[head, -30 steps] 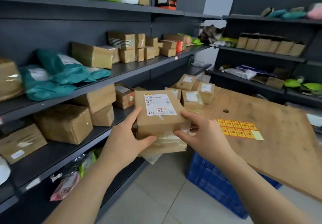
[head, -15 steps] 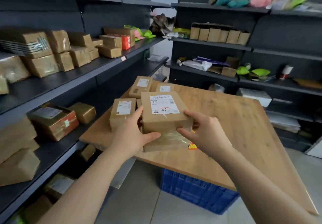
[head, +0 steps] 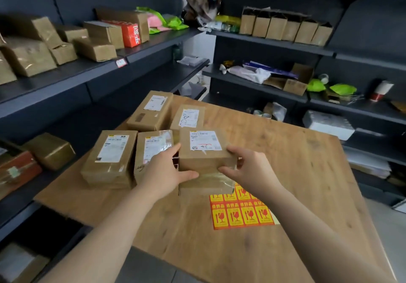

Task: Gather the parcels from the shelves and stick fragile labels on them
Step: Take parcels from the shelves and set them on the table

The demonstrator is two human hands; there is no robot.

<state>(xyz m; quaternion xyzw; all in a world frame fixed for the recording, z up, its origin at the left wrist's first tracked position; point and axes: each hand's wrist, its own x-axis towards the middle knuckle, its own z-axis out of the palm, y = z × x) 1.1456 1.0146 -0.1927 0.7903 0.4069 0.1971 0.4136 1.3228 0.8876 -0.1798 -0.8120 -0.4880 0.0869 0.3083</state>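
Four parcels [head: 112, 155] on table [head: 307, 172], fifth parcel [head: 205, 159] in left hand [head: 163, 172] and right hand [head: 250, 170], fingers [head: 186, 175] curled round it, boxes [head: 28, 56] on upper-left shelf [head: 66, 78]

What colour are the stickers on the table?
Yellow with red print; the sticker sheet shows best in the head view.

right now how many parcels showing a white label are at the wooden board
5: back-left parcel, back-right parcel, front-left parcel, middle parcel, and the held parcel, gripped by the left hand and right hand. Another may hide beneath it.
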